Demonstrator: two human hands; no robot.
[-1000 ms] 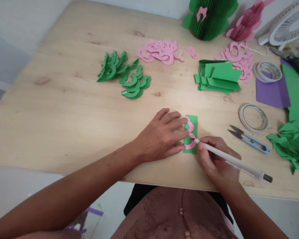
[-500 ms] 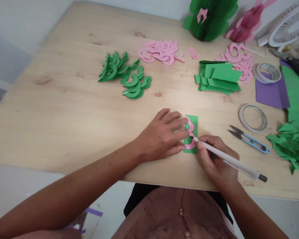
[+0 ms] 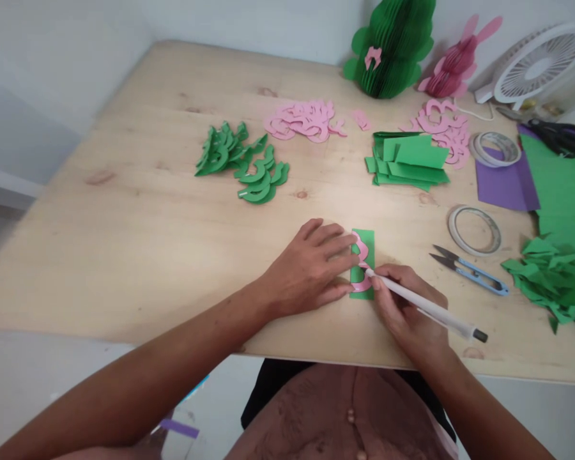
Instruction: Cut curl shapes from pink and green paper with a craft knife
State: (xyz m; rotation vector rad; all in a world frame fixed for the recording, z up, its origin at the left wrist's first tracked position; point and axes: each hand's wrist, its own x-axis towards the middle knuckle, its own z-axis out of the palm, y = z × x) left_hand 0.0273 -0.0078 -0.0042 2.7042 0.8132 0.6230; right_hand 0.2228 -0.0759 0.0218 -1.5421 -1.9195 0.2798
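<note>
My right hand [image 3: 409,313] is closed round a white pen [image 3: 426,305] with a dark end. The pen's tip touches the edge of a pink paper cutout [image 3: 363,245], which lies on a small green paper strip [image 3: 370,255] near the front edge of the table. Fingers spread, my left hand [image 3: 311,268] lies flat, its fingertips resting on the cutout and the strip's left side. Part of the cutout is hidden under those fingers.
To the right lie blue thread snips [image 3: 474,270], a tape roll [image 3: 474,230] and green scraps [image 3: 551,278]. Further back are green cutouts [image 3: 263,179], pink cutouts [image 3: 306,120], folded green strips [image 3: 407,160], black-handled scissors [image 3: 560,135], a honeycomb paper tree [image 3: 393,51] and a white fan [image 3: 539,64].
The camera view has shifted, so more of the wall and table back shows. The pen has moved slightly along the cutout's lower edge; both hands keep their hold.
</note>
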